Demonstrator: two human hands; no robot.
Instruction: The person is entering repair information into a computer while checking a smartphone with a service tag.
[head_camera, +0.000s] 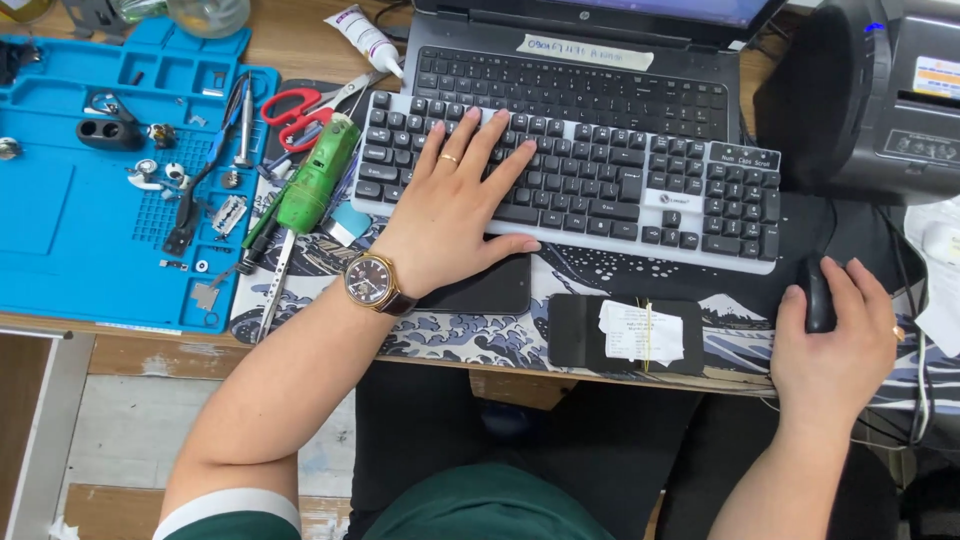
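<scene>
1. Head view looks down on a cluttered worktop (150, 355) with a wave-patterned desk mat (500, 340) under most of the things.
2. A strip of pale tape (585, 52) with handwriting lies across the laptop (570, 70) just above its keys.
3. A white tube (365, 38) with a nozzle tip lies tilted at the top, beside the laptop's left corner.
4. A black flat case (575, 335) sits at the mat's near edge, with a folded white paper slip (640, 332) bound to it by a rubber band.
5. At far right, a dark grey label printer (880, 100) bears a small white and yellow sticker (937, 75) on its top face.
6. The left hand (450, 215), with a ring and a brown-strapped wristwatch (372, 282), lies flat on the white-framed keyboard (600, 185). Its fingers (470, 140) are spread and stretched over the keys, the thumb resting near the keyboard's front edge; it grips nothing.
7. A dark phone (490, 290) lies partly under that wrist.
8. The right hand (835, 345) cups a black mouse (818, 295), fingers curved loosely over it; whether a fingertip presses a button I cannot tell.
9. Left of the keyboard lie a green rotary tool (318, 180), red-handled scissors (295, 112) and a blue repair mat (70, 210) with small metal parts.
</scene>
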